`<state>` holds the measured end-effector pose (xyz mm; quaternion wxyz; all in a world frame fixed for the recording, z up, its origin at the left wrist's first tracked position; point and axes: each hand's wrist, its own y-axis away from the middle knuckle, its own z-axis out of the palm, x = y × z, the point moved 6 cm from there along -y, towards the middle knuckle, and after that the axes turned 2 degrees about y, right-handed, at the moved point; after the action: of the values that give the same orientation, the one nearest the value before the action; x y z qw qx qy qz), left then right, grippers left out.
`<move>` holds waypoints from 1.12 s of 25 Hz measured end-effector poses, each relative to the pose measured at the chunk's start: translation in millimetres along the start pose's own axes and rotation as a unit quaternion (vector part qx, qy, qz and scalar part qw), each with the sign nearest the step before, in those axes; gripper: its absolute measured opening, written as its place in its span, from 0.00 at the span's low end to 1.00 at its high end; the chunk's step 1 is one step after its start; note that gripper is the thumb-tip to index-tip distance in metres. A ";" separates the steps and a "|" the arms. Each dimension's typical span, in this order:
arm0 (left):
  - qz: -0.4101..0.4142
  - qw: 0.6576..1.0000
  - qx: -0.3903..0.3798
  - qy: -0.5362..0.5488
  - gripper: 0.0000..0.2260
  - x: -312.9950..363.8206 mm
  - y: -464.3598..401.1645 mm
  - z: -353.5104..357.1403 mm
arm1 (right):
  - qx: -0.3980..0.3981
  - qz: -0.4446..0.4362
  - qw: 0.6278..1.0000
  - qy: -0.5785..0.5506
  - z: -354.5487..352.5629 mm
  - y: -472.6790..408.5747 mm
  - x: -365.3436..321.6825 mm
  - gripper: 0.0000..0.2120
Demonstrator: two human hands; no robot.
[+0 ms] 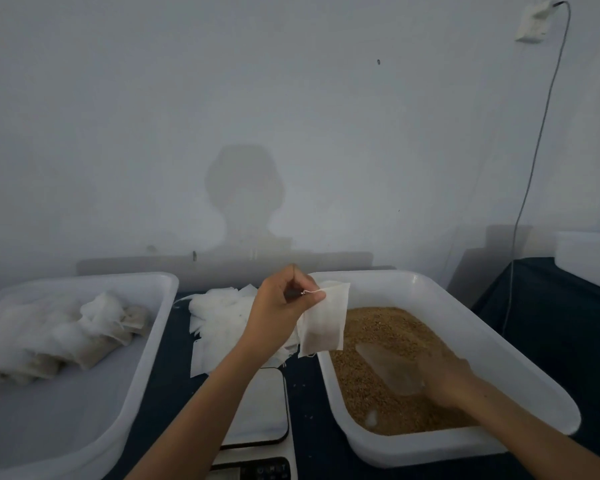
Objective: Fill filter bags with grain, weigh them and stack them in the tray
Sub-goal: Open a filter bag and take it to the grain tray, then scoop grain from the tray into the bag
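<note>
L hand [280,308] pinches a filter bag [324,322] by its top, fingers curled, above the grain tub's [430,289] near-left rim, while R hand [445,379], blurred, grips a clear scoop [387,367] in the grain [388,327].

We seem to be at a small packing bench in a plain room. On the dark tabletop [305,403] we see white plastic tubs [440,306], loose grain [388,327], a weighing scale [260,410] and a bare painted wall [222,98].
</note>
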<state>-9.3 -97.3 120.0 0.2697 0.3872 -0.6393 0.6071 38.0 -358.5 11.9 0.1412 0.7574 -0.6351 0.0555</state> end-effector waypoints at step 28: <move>-0.182 0.974 0.130 0.036 0.11 -108.1 87.4 -95.7 | 0.160 -0.103 0.770 -0.609 -43.8 11.6 -211.0 0.09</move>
<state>-33.3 11.9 -6.5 0.3459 0.5070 -0.4632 0.6394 -8.6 -148.1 -0.2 -0.3932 0.7050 -0.4882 -0.3317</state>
